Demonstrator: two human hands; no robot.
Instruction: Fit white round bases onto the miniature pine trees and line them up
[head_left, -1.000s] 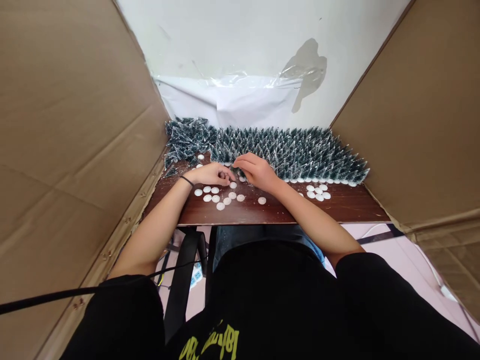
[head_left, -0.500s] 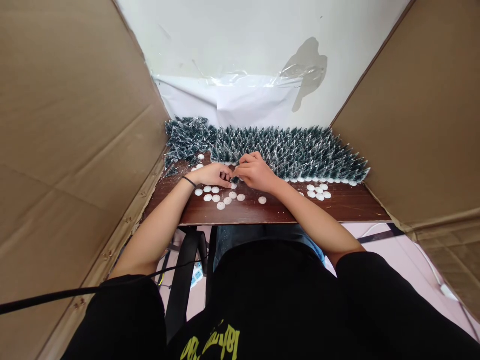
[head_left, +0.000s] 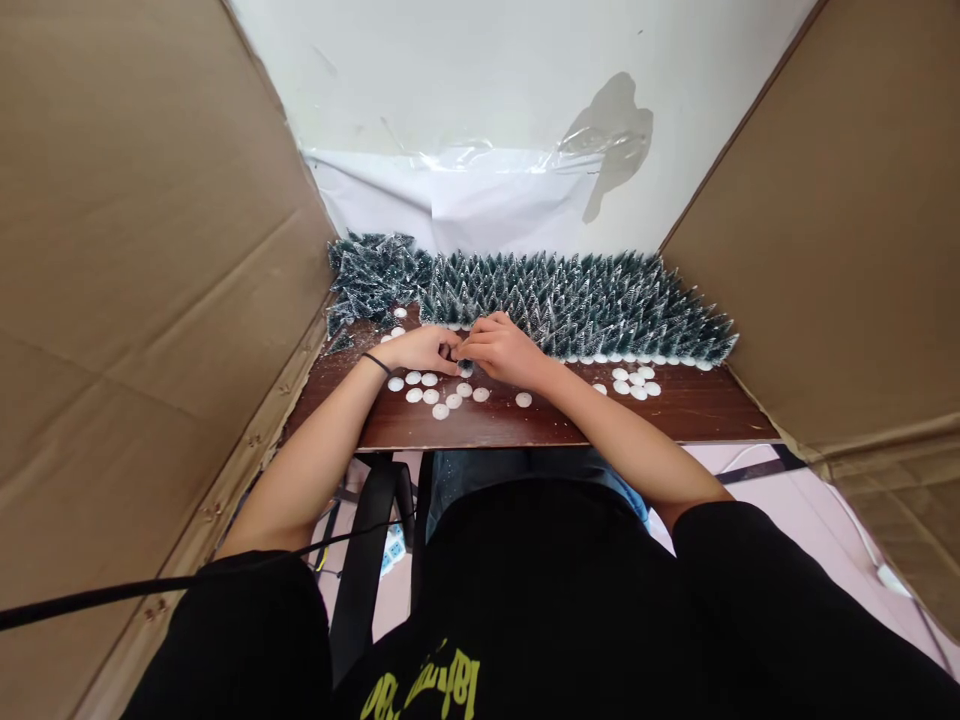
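My left hand [head_left: 421, 350] and my right hand [head_left: 504, 350] meet over the middle of the brown table. Between the curled fingertips shows a dark bit of a miniature snow-tipped pine tree [head_left: 466, 364], most of it covered by the fingers. Both hands are closed around it, and a white disc sits right beneath. Loose round white discs [head_left: 430, 396] lie on the tabletop in front of my hands. Behind my right hand, a dense block of upright miniature pine trees [head_left: 600, 300] stands in rows on white bases.
A heap of loose trees [head_left: 375, 270] lies tangled at the back left. More white discs [head_left: 637, 380] cluster at the right, one alone near the front edge. Tan panels [head_left: 187, 200] wall in both sides, and a white wall [head_left: 465, 80] rises behind. A black cable [head_left: 150, 588] crosses my left arm.
My right hand has shifted slightly left and down, its fingers lower against the left fingertips. My left hand has hardly moved. The discs and standing trees are unchanged.
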